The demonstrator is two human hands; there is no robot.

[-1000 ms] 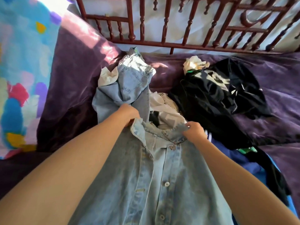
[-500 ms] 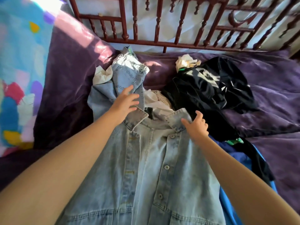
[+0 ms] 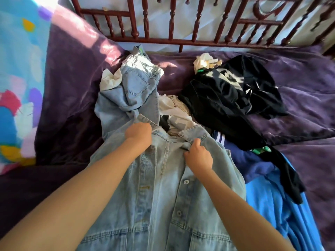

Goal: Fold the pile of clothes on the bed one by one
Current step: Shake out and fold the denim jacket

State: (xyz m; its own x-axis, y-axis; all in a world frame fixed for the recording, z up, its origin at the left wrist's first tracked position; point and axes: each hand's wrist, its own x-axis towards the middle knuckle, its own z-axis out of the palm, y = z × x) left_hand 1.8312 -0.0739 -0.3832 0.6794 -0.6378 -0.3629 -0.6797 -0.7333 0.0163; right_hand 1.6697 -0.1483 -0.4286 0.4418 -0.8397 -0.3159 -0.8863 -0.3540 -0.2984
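A light blue denim jacket [image 3: 159, 200] lies front up on the purple bedspread [image 3: 299, 113], collar pointing away from me. My left hand [image 3: 139, 134] grips the jacket at the left side of the collar. My right hand [image 3: 198, 154] pinches the fabric just below the right collar flap. Beyond the collar lie light blue jeans [image 3: 137, 87], a white printed garment [image 3: 174, 115] and a black garment [image 3: 232, 98]. A blue garment [image 3: 272, 196] and a navy one with white stripes [image 3: 220, 139] lie to the right of the jacket.
A dark red wooden headboard [image 3: 181, 40] with turned spindles closes off the far side of the bed. A colourful blue blanket [image 3: 18, 78] covers the left. A crumpled cream cloth [image 3: 204, 61] sits near the headboard.
Both hands had opened and lifted off the collar half a second ago. Now they have come back down and closed on the jacket near the collar again.
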